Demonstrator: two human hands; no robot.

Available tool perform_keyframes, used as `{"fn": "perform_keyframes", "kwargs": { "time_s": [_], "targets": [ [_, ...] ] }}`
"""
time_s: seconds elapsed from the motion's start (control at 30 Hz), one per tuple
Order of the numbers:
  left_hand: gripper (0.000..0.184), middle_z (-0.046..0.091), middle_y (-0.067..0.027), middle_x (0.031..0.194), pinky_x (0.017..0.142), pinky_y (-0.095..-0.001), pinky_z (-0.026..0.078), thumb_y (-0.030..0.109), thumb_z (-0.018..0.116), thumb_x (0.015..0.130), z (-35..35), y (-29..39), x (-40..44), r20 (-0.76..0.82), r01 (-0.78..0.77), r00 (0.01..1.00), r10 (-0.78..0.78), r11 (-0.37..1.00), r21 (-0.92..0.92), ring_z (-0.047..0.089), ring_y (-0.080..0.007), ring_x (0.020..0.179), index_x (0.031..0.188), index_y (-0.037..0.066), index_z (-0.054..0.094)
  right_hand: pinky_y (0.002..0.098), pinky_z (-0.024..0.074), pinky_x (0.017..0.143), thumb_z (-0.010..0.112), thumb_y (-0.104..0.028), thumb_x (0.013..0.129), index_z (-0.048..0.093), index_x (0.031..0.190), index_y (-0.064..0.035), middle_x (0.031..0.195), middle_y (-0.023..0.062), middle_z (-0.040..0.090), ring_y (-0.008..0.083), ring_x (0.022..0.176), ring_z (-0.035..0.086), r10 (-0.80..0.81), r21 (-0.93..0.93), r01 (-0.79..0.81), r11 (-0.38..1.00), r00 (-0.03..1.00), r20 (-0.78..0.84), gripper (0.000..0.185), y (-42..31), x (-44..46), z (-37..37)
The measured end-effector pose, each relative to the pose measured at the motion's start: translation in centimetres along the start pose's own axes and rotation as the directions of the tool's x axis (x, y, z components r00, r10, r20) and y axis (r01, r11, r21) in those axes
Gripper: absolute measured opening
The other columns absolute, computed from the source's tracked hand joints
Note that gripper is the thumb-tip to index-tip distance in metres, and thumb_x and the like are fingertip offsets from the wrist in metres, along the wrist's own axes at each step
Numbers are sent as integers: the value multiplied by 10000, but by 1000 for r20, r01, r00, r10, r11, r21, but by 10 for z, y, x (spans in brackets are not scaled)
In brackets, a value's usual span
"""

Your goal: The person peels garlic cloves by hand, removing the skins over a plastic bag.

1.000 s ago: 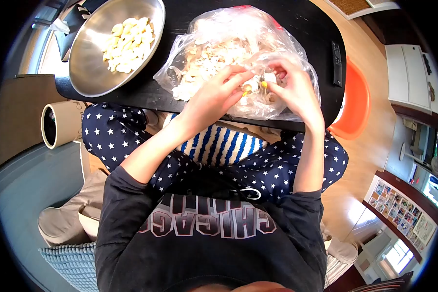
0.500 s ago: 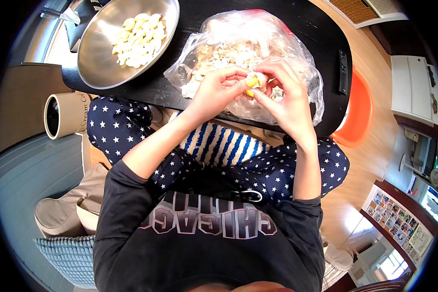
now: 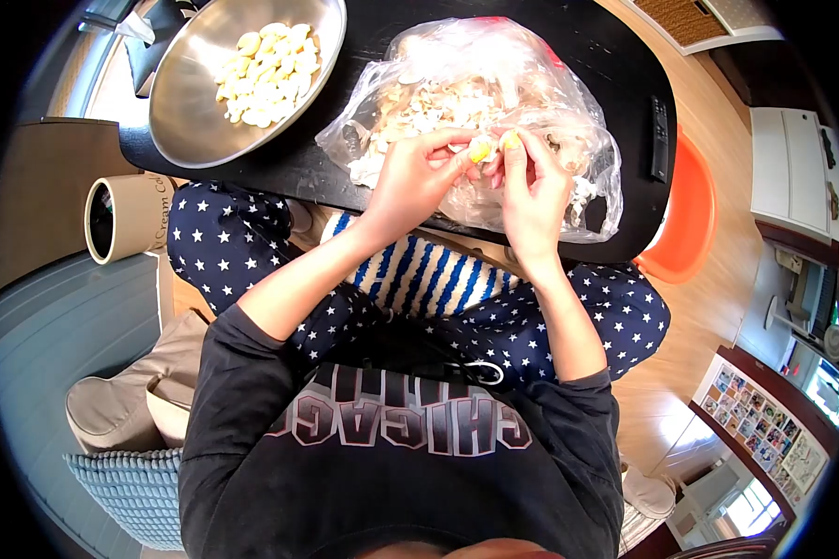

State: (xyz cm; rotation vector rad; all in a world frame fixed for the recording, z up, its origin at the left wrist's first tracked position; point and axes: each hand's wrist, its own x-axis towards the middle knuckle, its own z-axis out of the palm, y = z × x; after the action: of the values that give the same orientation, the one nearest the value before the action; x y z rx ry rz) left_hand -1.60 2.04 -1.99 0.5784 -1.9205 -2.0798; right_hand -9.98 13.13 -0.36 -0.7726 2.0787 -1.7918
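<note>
My left hand (image 3: 418,177) pinches a pale garlic clove (image 3: 486,143) between thumb and fingers, over the near part of a clear plastic bag (image 3: 583,102). Just right of the clove, my right hand (image 3: 536,177) is closed in a pinch, its fingertips close to the clove; what lies between them is too small to make out. A bright yellow patch shows at the tip of each thumb. Papery garlic skins (image 3: 429,102) fill the spread bag. To the left, a steel bowl (image 3: 185,102) holds many peeled garlic cloves (image 3: 268,79).
The bag and bowl rest on a black table (image 3: 364,37). A dark remote control (image 3: 659,140) lies near its right edge, beside an orange stool (image 3: 690,214). A beige bin (image 3: 130,219) stands at the left. A blue-and-white striped mat (image 3: 429,279) is under the table.
My right hand has turned and pulled slightly away from the left, its thumb lifting off the clove. My left hand stays almost in place with the clove.
</note>
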Motion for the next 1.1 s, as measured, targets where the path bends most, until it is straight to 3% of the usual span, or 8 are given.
{"fn": "perform_keyframes", "kwargs": {
  "time_s": [0.13, 0.2, 0.47, 0.6, 0.67, 0.73, 0.8, 1.1],
  "targets": [
    [244, 615, -46, 827, 635, -196, 452, 26, 575, 847, 1, 4, 1, -26, -44, 999, 45, 998, 46, 556, -71, 678, 1079, -52, 568, 167, 373, 524, 512, -100, 906, 592, 1002, 13, 682, 4, 551, 40, 588, 470, 180, 183, -184, 966, 983, 39, 168, 1, 11, -11],
    [288, 602, -67, 856, 662, -239, 466, 17, 581, 822, -1, 14, -1, 109, -296, 954, 280, 819, 491, 579, -123, 717, 1108, -15, 565, 162, 369, 528, 528, -94, 897, 592, 1022, 10, 724, 7, 566, 35, 607, 473, 231, 256, -220, 941, 973, -15, 175, 5, 18, -16],
    [201, 576, -88, 931, 656, -267, 468, 27, 584, 812, 4, 10, 0, -21, -393, 884, 468, 765, 511, 582, -178, 744, 1008, -1, 619, 227, 475, 754, 526, -47, 882, 547, 1054, 20, 942, 100, 623, 158, 847, 621, 316, 472, -288, 833, 948, 21, 186, 1, 27, -27],
    [105, 570, -94, 961, 636, -255, 466, 38, 635, 776, -4, 20, -1, -54, -351, 903, 427, 802, 483, 583, -154, 759, 870, -5, 648, 230, 471, 730, 526, -51, 883, 544, 1056, 6, 939, 99, 630, 159, 849, 625, 311, 440, -298, 847, 949, 43, 184, 0, 24, -22],
    [106, 573, -98, 972, 629, -256, 469, 36, 638, 768, -6, 14, 3, 32, -475, 839, 543, 703, 530, 586, -156, 735, 866, -6, 648, 228, 468, 720, 543, -63, 878, 546, 1059, 0, 938, 96, 634, 155, 845, 624, 308, 452, -292, 843, 951, 39, 192, 2, 25, -21],
    [104, 571, -90, 1013, 704, -292, 469, 51, 650, 745, -4, 11, 4, 66, -452, 860, 506, 696, 558, 580, -192, 826, 840, 9, 648, 227, 468, 714, 555, -76, 875, 545, 1059, 2, 933, 96, 635, 152, 836, 623, 322, 445, -291, 847, 947, 6, 200, 3, 28, -21],
    [98, 563, -72, 1054, 802, -330, 440, 72, 657, 721, -1, 9, 5, 172, -506, 793, 584, 474, 721, 538, -230, 953, 807, 27, 644, 227, 469, 709, 557, -78, 874, 542, 1058, 7, 929, 101, 635, 151, 830, 623, 320, 451, -286, 845, 947, 2, 203, -1, 30, -20],
    [135, 565, -81, 1038, 830, -350, 420, 83, 667, 721, -2, 9, 13, 120, -496, 804, 582, 546, 675, 513, -249, 994, 850, 48, 648, 222, 468, 695, 576, -77, 863, 538, 1030, 16, 917, 127, 639, 163, 831, 630, 296, 488, -281, 826, 954, 48, 195, -9, 35, -17]
  ]
}}
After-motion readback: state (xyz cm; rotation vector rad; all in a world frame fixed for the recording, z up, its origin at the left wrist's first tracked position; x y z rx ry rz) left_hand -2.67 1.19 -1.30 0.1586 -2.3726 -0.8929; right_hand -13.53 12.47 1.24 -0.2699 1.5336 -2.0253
